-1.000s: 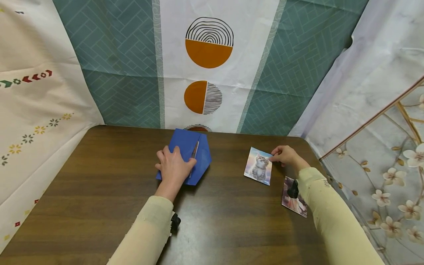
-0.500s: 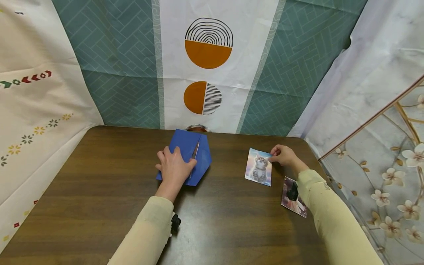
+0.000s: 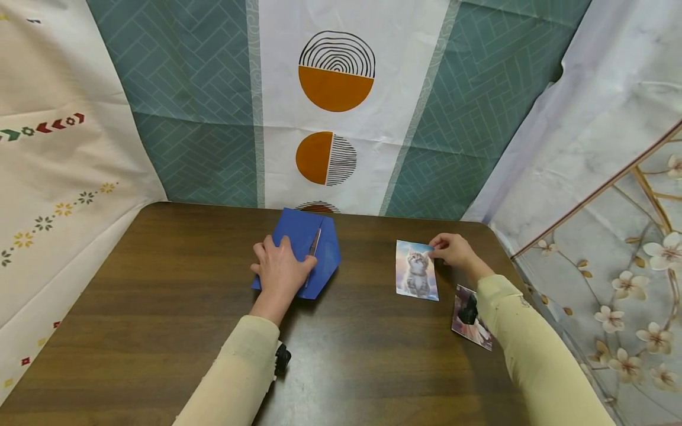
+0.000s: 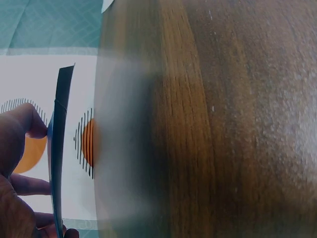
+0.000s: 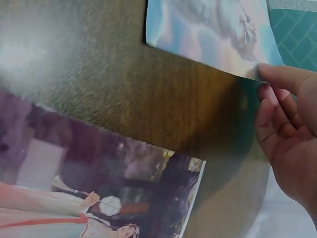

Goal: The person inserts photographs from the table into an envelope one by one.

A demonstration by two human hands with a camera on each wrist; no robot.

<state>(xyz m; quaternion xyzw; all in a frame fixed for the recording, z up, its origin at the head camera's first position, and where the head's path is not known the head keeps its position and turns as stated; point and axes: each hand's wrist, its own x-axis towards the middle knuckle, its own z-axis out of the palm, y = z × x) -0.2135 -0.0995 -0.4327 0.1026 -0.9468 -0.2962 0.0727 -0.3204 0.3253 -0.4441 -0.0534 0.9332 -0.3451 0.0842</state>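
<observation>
My left hand grips a blue envelope left of the table's middle. Its pointed flap side faces right, and a narrow gap shows along the opening. Seen edge-on in the left wrist view, the envelope stands between thumb and fingers. Over on the right, my right hand pinches the upper right corner of a kitten picture card between thumb and fingers. Below that wrist lies a second picture card, partly covered by the wrist camera; the right wrist view shows a figure in a pale robe on this card.
Both arms reach over a dark brown wooden table. A patterned cloth hangs behind its far edge. At the right side hangs a floral curtain, and a cream cloth hangs at the left.
The kitten card has turned slightly counterclockwise and stands straighter in the head view. My right hand has shifted a little left with it. The left hand and envelope look unchanged.
</observation>
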